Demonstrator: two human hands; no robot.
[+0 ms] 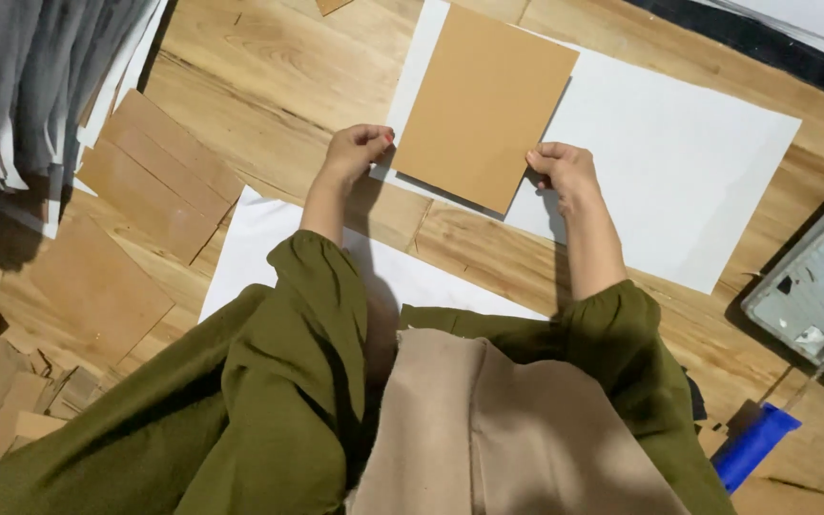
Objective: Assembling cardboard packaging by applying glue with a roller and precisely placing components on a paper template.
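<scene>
A brown cardboard sheet (484, 105) lies tilted on a large white sheet of paper (679, 181) spread over the wooden surface. My left hand (357, 151) pinches the cardboard's near left corner. At the near right edge, my right hand (563, 170) grips the same cardboard. Both arms wear olive green sleeves.
Brown cardboard strips (159, 172) lie at the left, with folded cardboard pieces (11, 401) at the lower left. Another white sheet (269, 238) lies under my left arm. A blue handle (753, 443) sits at the lower right beside a grey tray (817, 286). Grey paper stacks (30, 86) fill the upper left.
</scene>
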